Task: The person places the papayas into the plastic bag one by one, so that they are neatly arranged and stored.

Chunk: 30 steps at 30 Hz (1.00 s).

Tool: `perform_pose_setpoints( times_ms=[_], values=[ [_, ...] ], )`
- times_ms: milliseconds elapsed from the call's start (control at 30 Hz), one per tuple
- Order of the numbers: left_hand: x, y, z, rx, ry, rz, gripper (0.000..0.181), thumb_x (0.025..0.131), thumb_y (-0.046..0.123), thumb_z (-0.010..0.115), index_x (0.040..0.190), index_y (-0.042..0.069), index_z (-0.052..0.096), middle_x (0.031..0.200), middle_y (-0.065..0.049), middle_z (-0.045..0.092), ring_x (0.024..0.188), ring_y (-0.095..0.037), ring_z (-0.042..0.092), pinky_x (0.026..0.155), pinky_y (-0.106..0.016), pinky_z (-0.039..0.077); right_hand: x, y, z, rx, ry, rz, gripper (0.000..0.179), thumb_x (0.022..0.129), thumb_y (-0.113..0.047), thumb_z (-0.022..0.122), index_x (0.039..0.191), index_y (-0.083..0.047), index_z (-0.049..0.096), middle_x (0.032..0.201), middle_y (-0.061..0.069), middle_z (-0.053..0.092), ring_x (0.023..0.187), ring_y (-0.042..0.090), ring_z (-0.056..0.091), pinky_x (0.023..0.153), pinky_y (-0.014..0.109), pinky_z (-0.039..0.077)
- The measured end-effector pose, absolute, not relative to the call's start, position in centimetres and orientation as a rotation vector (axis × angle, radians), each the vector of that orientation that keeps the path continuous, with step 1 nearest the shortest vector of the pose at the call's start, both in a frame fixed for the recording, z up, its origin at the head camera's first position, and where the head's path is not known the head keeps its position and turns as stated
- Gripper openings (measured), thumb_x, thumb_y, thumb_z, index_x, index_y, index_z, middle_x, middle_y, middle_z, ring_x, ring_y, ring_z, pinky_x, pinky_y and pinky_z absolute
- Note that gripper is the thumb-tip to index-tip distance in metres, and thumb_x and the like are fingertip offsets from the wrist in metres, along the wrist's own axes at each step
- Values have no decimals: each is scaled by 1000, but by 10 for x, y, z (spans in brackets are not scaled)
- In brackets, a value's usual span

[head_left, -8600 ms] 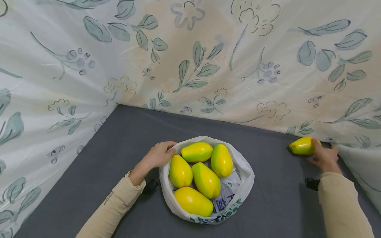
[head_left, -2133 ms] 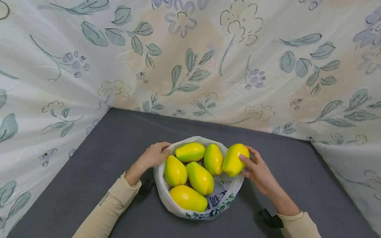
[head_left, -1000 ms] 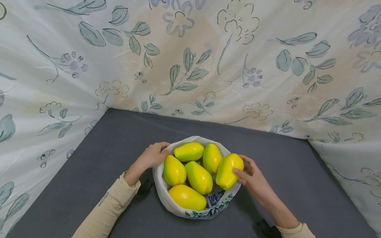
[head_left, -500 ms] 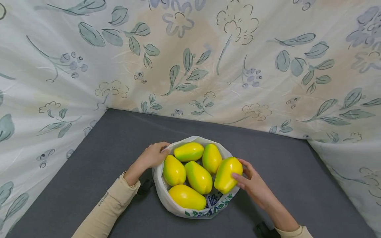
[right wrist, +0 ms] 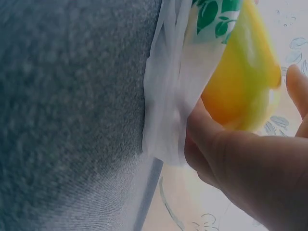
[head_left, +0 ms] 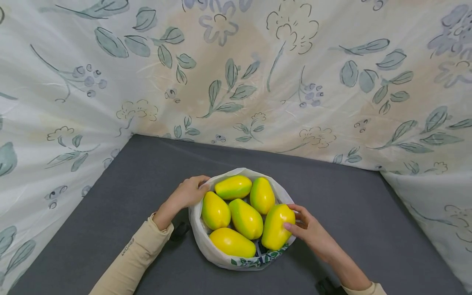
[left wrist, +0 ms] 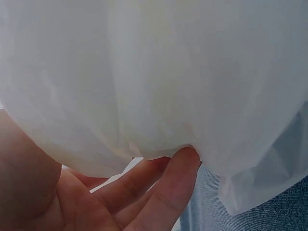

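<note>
A white plastic bag [head_left: 206,250], its rim rolled open, holds several yellow-green papayas [head_left: 246,219]. My left hand [head_left: 189,191] holds the bag's left rim; in the left wrist view, the left hand's fingers [left wrist: 173,187] bend against the white plastic. At the bag's right side, my right hand [head_left: 309,227] holds another papaya [head_left: 277,227], thumb on its near face and fingers around its far side. That papaya sits low inside the rim, beside the others. In the right wrist view, the held papaya [right wrist: 240,86] shows behind the bag's edge, and the fingers pass behind the plastic.
The bag stands on a dark grey cloth surface [head_left: 158,159]. A pale flower-printed curtain [head_left: 250,82] rises behind and on both sides. Dark wrist cameras sit under both wrists, the left wrist camera [head_left: 180,231] close to the bag.
My right hand picked up a papaya at the far right, carried it left over the bag and lowered it inside the right rim. My left hand stays on the left rim.
</note>
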<state>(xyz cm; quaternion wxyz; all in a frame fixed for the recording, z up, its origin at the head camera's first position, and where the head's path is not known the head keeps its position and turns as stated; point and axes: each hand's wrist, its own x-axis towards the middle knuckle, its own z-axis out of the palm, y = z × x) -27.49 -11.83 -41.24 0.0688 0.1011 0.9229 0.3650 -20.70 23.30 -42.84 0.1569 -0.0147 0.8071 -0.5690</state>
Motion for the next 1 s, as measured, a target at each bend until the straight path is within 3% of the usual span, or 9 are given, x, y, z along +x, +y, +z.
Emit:
perform_pose_setpoints(
  times_ms=[400,1000],
  values=[
    [-275,-117,-414,294,2772,1113,38,100,18,50,135,3,52,127,-18,57,103,-29,59,82,-42,51,-210,232,-425,27,2267,-1687,57,97,-35,55,137,3,40,132,19,46,109,25,54,91,35,47],
    [-275,-118,-414,300,2774,1106,38,100,18,50,135,3,52,128,-18,56,105,-30,58,82,-43,51,-212,231,-419,23,2270,-1639,62,94,-34,62,139,4,42,129,20,51,106,25,58,88,37,49]
  ],
)
